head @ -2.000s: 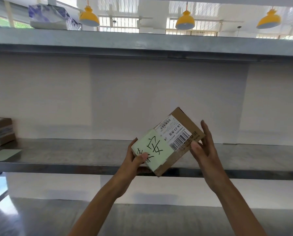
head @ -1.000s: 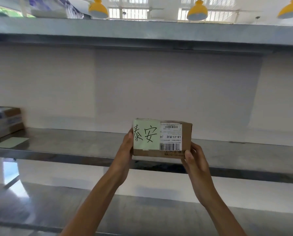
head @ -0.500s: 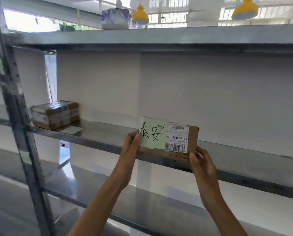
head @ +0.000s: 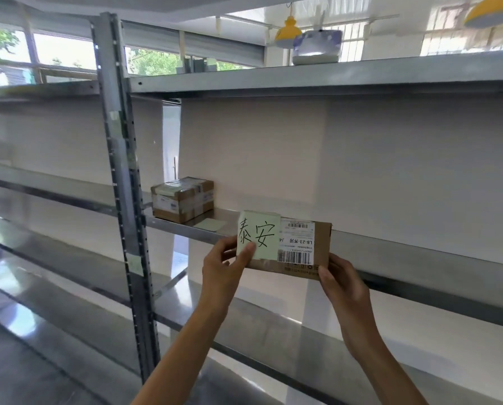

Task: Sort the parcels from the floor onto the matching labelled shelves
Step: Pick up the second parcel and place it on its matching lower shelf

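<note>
A small brown cardboard parcel (head: pixel 320 247) with a white barcode label and a pale green handwritten note (head: pixel 262 233) is held up in front of the middle metal shelf (head: pixel 419 258). My left hand (head: pixel 224 267) grips its left end, thumb on the green note. At the parcel's lower right corner my right hand (head: pixel 340 282) holds it from below. Further left on the same shelf sits a taped cardboard box (head: pixel 183 198), with a pale green label sheet (head: pixel 210 224) lying flat in front of it.
A grey perforated upright post (head: pixel 124 185) stands left of my arms. Lower shelves (head: pixel 273 331) run beneath the parcel. A white and blue package (head: pixel 316 48) rests on the top shelf (head: pixel 332 76). Yellow lamps (head: pixel 288 32) hang behind, and windows are at upper left.
The parcel went from tilted to level between both hands. My view swung left, bringing the upright post, the taped box and its label sheet into the picture.
</note>
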`<action>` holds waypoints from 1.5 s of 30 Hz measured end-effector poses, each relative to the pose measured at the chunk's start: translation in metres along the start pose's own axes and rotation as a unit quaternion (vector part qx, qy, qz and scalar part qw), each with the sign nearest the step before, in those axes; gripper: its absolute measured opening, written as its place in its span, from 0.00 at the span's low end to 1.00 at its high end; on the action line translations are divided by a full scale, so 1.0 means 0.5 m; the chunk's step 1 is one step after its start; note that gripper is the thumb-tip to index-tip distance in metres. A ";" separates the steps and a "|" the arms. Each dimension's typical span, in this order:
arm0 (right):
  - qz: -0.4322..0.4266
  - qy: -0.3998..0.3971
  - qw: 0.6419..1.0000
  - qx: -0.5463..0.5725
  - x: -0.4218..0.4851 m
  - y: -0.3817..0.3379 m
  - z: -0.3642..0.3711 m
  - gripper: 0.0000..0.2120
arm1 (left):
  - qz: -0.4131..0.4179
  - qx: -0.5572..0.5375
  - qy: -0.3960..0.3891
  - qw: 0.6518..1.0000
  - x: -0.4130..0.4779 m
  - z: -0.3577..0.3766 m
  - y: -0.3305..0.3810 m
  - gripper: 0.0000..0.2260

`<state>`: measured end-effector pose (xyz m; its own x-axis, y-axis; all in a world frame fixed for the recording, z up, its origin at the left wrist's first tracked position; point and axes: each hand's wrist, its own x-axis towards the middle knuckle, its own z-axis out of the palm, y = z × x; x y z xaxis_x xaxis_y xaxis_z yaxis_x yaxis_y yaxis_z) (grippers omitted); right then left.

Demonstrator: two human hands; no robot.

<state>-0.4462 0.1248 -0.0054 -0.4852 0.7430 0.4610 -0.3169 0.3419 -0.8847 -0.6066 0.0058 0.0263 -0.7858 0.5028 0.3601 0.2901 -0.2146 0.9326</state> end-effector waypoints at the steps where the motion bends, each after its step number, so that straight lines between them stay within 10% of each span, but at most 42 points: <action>1: -0.001 -0.003 1.000 0.003 -0.002 0.001 0.026 0.20 | 0.001 0.001 0.008 1.000 0.004 -0.025 -0.003 0.10; 17: 0.002 -0.034 0.999 -0.006 -0.032 0.043 0.290 0.18 | 0.005 0.012 -0.072 0.997 0.039 -0.305 -0.056 0.15; 45: -0.040 -0.014 0.998 -0.049 0.308 0.126 0.317 0.24 | 0.060 -0.047 -0.112 0.991 0.416 -0.214 -0.140 0.09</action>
<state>-0.6703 0.1696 0.0211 -0.4844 0.6957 0.5304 -0.2754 0.4542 -0.8472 -0.8487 0.0356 0.0333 -0.6052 0.6393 0.4744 0.3139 -0.3560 0.8802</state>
